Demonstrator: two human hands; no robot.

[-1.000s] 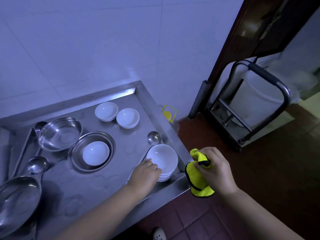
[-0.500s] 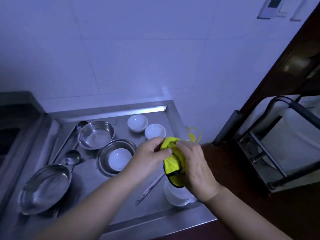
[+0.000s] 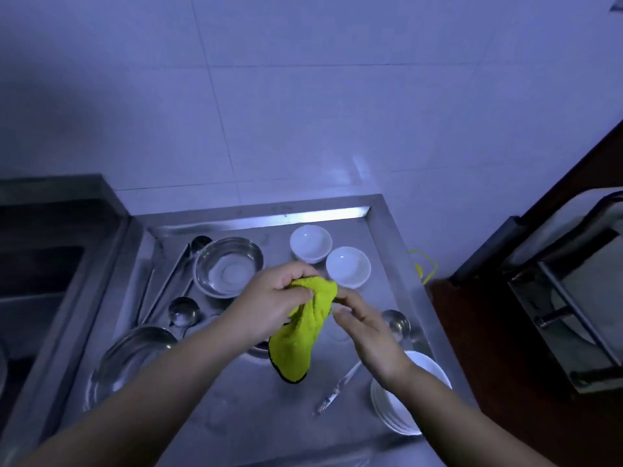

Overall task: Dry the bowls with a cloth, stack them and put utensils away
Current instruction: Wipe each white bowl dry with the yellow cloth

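My left hand grips the top of a yellow cloth that hangs down over the steel counter. My right hand is beside the cloth, its fingertips at the cloth's upper right edge. Two small white bowls sit at the back of the counter. A stack of white bowls stands at the front right, partly hidden by my right forearm. A ladle lies behind my right hand, its handle pointing toward me.
A steel bowl, a second ladle, long utensils and a large steel basin fill the counter's left side. Another steel dish is hidden under my left wrist. A sink lies left, a trolley right.
The cloth has come unbunched and now hangs from my left hand. My right hand has let go of most of it and drawn right. The view has tilted down a little.
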